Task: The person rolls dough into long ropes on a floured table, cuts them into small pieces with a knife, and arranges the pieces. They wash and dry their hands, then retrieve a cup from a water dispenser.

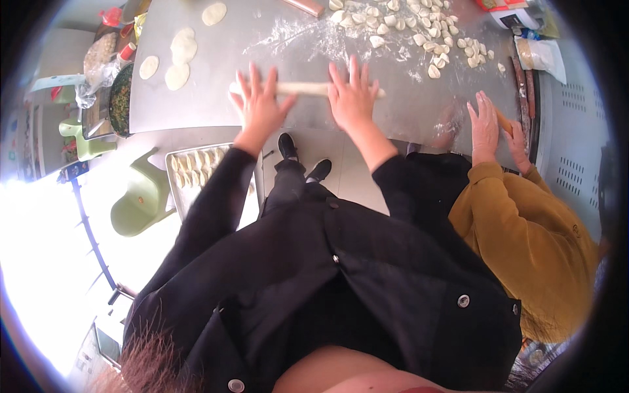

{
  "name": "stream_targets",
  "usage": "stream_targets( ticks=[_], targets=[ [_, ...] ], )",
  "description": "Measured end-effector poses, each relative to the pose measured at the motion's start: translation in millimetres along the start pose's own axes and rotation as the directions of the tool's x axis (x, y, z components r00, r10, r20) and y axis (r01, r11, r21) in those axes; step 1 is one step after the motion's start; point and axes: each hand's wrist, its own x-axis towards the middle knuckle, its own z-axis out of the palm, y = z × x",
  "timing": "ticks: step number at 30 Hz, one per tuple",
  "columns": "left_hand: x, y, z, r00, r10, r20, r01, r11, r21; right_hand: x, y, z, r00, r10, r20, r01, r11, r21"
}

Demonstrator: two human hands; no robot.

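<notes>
A pale rope of dough [304,89] lies crosswise near the front of the floured metal table [304,115]. My left hand [260,105] rests over its left part with fingers spread. Over the right part lies my right hand [355,100], its fingers also apart. The rope's middle shows between my hands, and both ends stick out past them. Neither hand is closed around the dough. Beyond my right hand, many small cut dough pieces [435,46] are scattered in flour. Several flat dough rounds [184,46] lie at the far left, some overlapping.
At right, a co-worker's hands [484,125] are at a wooden rolling pin [503,122]. A bowl of chopped green filling [120,100] stands off the table's left edge. Below are a tray [175,189] of dumplings [199,164] and a green chair [140,196]. A white bag [543,56] sits far right.
</notes>
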Motion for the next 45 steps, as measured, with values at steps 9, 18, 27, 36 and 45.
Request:
stream_targets(
  ticks=[9, 18, 27, 36, 45],
  targets=[
    [72, -25, 1, 0.974, -0.152, -0.168, 0.161, 0.986, 0.041, 29, 9, -12, 0.987, 0.15, -0.05, -0.151, 0.988, -0.033],
    [15, -47, 15, 0.993, 0.017, -0.118, -0.001, 0.992, 0.129, -54, 18, -3, 0.998, 0.057, 0.017, -0.057, 0.998, 0.004],
    [33, 96, 39, 0.963, 0.262, -0.059, -0.269, 0.944, -0.194, -18, 0, -7, 0.999, -0.04, 0.005, 0.04, 0.999, 0.023],
    [-9, 65, 46, 0.965, 0.26, -0.013, -0.259, 0.964, 0.065, -49, 4, -4, 1.0, 0.009, -0.001, -0.009, 1.0, -0.011],
    [-4, 41, 36, 0.946, 0.31, -0.096, -0.315, 0.948, -0.039, -22, 22, 2, 0.998, -0.062, -0.033, 0.061, 0.998, -0.009]
  ],
)
